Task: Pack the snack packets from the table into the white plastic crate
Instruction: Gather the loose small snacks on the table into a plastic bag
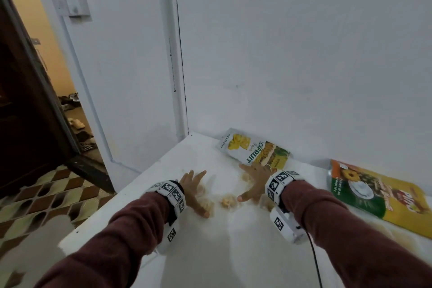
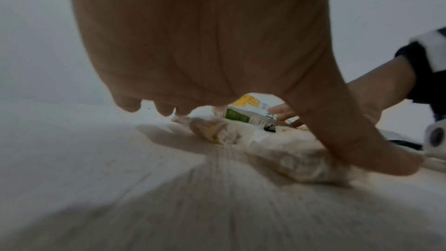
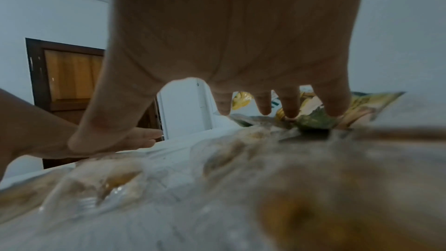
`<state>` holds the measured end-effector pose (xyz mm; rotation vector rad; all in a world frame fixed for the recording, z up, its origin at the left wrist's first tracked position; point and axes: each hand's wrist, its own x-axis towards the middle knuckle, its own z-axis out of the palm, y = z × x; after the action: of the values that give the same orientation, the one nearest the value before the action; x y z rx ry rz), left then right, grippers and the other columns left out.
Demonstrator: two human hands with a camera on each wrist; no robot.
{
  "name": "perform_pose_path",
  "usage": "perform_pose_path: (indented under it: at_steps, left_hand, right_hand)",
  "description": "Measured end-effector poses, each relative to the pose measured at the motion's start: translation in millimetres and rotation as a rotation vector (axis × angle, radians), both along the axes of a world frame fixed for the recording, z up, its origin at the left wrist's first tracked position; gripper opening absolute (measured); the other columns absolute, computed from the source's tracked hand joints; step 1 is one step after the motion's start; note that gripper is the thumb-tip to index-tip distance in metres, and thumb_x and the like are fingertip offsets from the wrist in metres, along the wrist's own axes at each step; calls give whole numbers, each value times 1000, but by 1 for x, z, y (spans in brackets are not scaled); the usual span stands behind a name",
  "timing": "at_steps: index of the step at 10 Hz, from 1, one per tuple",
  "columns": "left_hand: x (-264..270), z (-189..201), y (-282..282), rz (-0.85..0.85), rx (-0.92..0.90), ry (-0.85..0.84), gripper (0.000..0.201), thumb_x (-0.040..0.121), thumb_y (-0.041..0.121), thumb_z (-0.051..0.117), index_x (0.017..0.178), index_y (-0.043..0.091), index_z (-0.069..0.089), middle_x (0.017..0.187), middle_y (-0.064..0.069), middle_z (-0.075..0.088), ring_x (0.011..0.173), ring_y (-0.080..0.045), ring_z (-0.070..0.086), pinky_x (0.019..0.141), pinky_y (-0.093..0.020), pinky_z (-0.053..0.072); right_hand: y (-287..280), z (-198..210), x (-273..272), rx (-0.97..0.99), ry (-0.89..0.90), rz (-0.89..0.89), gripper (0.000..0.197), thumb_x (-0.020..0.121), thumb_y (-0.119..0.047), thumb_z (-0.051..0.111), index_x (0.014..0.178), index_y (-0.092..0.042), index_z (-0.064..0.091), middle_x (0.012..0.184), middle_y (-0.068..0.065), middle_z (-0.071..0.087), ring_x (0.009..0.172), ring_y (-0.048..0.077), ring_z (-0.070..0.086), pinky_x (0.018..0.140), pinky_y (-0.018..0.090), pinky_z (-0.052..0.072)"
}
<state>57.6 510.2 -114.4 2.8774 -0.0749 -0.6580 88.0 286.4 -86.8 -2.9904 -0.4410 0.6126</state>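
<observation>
A clear plastic packet of pale yellow snacks lies flat on the white table. My left hand rests on its left part with fingers spread and straight, and the thumb lies on the packet. My right hand presses on its right part, fingers also spread and straight. Beyond the right hand's fingertips, a white and yellow jackfruit chips packet lies against the wall. A green and yellow packet lies to the right. No white crate is in view.
The table stands in a corner, with white walls behind it and to its left. Its left edge drops to a tiled floor. A dark wooden door stands open at far left. A black cable hangs from my right wrist.
</observation>
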Motion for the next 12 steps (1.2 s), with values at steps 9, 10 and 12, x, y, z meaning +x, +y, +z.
perform_pose_path:
  at_steps: [9, 10, 12]
  left_hand:
    - [-10, 10, -105, -922, 178, -3, 116, 80, 57, 59, 142, 5, -24, 152, -14, -26, 142, -26, -22, 114, -30, -12]
    - [-18, 11, -123, -964, 176, 1, 115, 80, 57, 59, 144, 8, -22, 153, -13, -23, 143, -26, -19, 115, -32, -10]
    - [-16, 2, -154, -959, 124, -44, 124, 71, 59, 67, 145, 14, -22, 155, -13, -19, 144, -31, -13, 117, -46, -2]
  right_hand:
    - [-6, 10, -101, -132, 85, -17, 78, 91, -41, 50, 149, -17, 3, 157, 6, -5, 145, 23, -8, 116, 34, -5]
    - [-18, 19, -114, -67, 69, -60, 69, 88, -32, 59, 146, -16, 25, 155, 6, 16, 142, 22, 15, 111, 23, 9]
    - [-68, 23, -107, 185, 10, -378, 48, 79, -27, 70, 124, -18, 55, 134, 2, 49, 125, 20, 45, 106, 31, 34]
